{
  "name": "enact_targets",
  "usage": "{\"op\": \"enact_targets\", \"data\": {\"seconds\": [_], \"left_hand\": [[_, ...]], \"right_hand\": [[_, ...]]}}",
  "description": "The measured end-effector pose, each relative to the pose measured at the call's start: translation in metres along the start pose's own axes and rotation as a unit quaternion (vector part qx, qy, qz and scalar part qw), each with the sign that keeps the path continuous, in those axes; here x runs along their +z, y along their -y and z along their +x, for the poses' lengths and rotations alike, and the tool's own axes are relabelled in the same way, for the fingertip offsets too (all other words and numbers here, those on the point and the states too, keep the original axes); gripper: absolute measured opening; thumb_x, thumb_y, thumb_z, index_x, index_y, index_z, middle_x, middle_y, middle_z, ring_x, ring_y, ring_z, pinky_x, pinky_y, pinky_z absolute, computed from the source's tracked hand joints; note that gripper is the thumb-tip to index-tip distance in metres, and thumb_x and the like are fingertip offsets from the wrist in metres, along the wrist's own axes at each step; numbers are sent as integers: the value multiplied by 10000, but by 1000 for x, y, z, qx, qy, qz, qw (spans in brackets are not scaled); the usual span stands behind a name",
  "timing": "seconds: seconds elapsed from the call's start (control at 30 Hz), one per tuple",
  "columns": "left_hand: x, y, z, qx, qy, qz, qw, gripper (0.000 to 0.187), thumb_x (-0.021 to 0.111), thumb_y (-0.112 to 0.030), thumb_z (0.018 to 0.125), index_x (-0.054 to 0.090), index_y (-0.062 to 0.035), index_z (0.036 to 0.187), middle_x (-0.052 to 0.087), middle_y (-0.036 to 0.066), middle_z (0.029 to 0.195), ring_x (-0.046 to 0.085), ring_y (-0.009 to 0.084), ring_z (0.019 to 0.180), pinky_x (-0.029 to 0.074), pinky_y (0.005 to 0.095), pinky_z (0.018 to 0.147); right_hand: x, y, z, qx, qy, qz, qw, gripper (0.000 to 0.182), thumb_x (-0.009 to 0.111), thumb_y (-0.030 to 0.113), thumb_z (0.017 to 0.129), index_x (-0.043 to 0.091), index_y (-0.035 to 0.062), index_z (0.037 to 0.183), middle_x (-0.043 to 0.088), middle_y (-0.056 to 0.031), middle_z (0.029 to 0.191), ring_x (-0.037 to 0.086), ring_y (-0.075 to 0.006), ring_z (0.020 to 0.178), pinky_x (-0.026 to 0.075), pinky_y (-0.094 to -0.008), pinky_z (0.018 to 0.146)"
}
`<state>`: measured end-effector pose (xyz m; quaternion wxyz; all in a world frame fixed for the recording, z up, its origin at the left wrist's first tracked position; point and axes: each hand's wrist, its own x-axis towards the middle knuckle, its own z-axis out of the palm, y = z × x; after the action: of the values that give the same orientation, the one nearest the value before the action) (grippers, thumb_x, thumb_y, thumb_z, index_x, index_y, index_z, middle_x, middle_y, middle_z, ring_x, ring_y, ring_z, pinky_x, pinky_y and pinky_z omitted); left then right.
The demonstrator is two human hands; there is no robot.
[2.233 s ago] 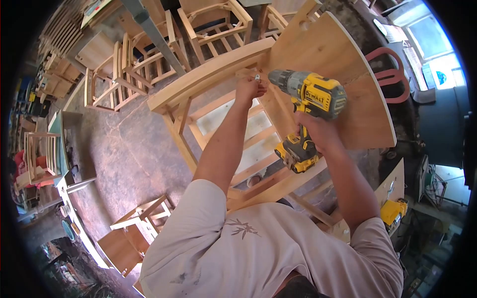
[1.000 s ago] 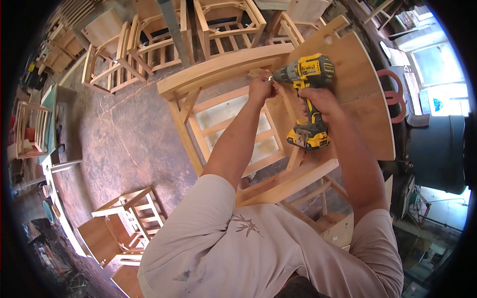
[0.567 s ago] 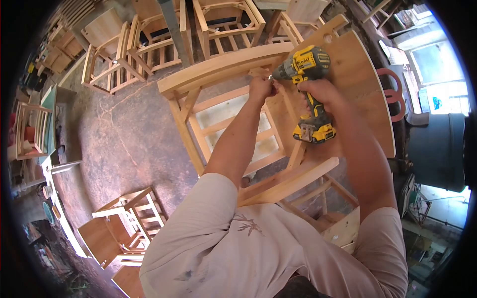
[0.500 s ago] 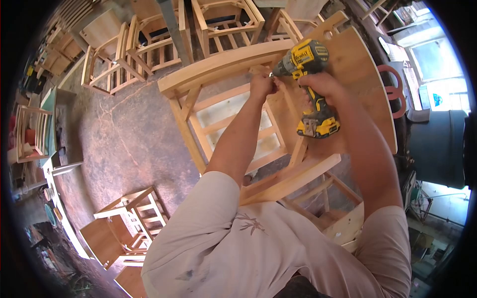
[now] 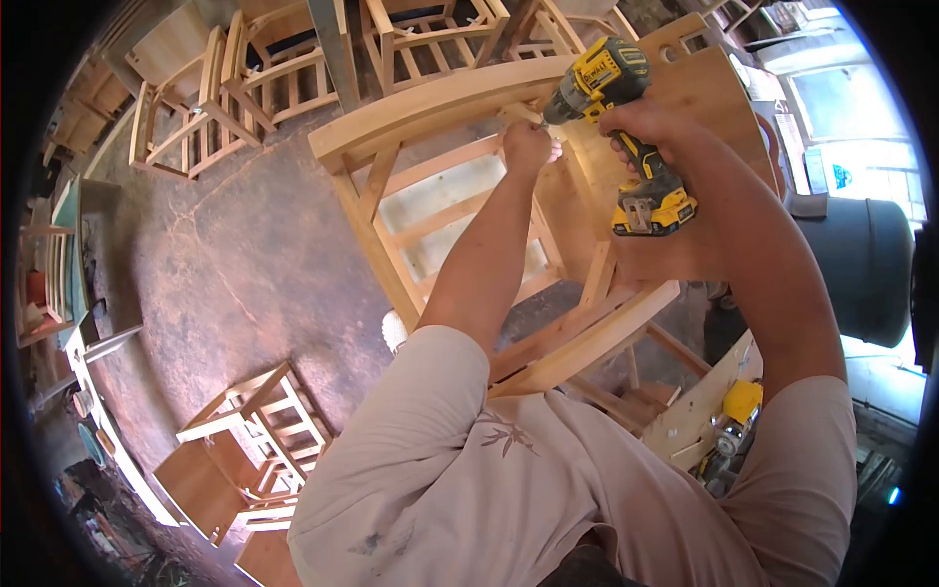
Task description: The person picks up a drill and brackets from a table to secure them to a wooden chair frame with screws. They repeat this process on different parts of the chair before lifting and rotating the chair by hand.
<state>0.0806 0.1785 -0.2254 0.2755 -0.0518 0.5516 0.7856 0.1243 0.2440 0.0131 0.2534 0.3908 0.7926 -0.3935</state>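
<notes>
My right hand [image 5: 638, 125] is wrapped round the handle of a yellow and black cordless drill [image 5: 608, 73]. The drill lies nearly level, its chuck pointing left toward my left hand [image 5: 528, 147]. The fingers of that hand are closed just by the drill's tip; whatever they pinch is too small to make out. Both hands are over a wooden chair frame [image 5: 430, 110], lying on its side or tipped over, near a corner brace inside its curved rail. A broad plywood panel [image 5: 699, 137] extends from the frame under my right forearm.
Several unfinished wooden chairs [image 5: 293, 64] stand along the far side. Another chair [image 5: 256, 430] lies on the concrete floor [image 5: 220, 264] at lower left. A dark barrel [image 5: 856, 269] is at right. Beside my right sleeve is a second yellow tool [image 5: 740, 406].
The drill and my right hand have moved up and slightly right in view. My left hand is a little higher and stays by the drill's tip. The second yellow tool has come into view.
</notes>
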Motion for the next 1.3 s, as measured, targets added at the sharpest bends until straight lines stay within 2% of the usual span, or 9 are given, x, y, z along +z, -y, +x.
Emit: {"op": "enact_targets", "data": {"seconds": [0.53,0.63,0.9,0.97,1.1,1.17,1.2,1.27,1.3], "left_hand": [[3,-6,-7,11,-2,26,1000,212,426,1,882,592,126,838,685,213,750,694,249,593,584,308,520],[3,-6,-4,12,1,27,1000,219,421,4,879,596,125,827,686,212,753,695,252,597,586,310,523],[1,-4,2,17,8,33,999,235,421,-8,875,612,119,822,685,209,743,694,254,594,582,313,514],[-2,6,15,-1,34,58,998,221,414,-45,893,576,89,961,674,214,795,687,256,629,573,315,523],[-3,1,20,40,50,87,994,210,452,-95,912,582,51,990,673,191,802,687,250,643,571,307,529],[-8,-4,5,-10,38,43,998,208,487,-144,927,582,21,1011,671,175,820,682,241,646,569,299,540],[-10,-7,1,-4,36,50,998,208,487,-144,927,582,21,1011,671,175,820,682,241,646,569,299,540],[-8,-9,-1,-21,43,68,997,211,505,-168,934,577,9,1022,672,167,840,682,237,657,575,313,566],[-8,2,10,-13,21,58,998,186,485,-106,908,587,27,986,659,165,727,673,279,596,568,351,533]], "right_hand": [[3,-7,4,-7,-8,4,1000,115,615,137,766,553,46,800,547,-50,641,544,-146,511,483,-315,445],[1,-9,8,-2,5,-9,1000,137,625,176,787,557,69,838,545,-27,647,533,-124,514,475,-304,458],[-3,-9,13,-10,15,3,1000,134,633,165,789,558,62,827,541,-35,642,530,-133,501,477,-310,454],[-1,-10,17,-19,17,7,1000,135,636,166,790,559,58,816,538,-39,636,530,-139,498,477,-315,454],[-11,-14,19,-54,42,34,997,150,639,170,802,557,48,768,539,-64,624,539,-162,498,477,-329,456],[-15,-21,19,-74,66,50,994,176,645,186,810,558,47,744,547,-76,628,546,-167,495,471,-324,450],[-19,-22,11,-82,68,55,993,176,645,186,810,558,47,744,547,-76,628,546,-167,495,471,-324,450],[-32,-26,-17,-108,33,78,990,170,646,190,820,566,43,790,548,-59,629,547,-157,493,471,-306,446],[-40,-32,-35,-110,33,83,990,170,646,190,820,566,43,790,548,-59,629,547,-157,493,471,-306,446]]}}
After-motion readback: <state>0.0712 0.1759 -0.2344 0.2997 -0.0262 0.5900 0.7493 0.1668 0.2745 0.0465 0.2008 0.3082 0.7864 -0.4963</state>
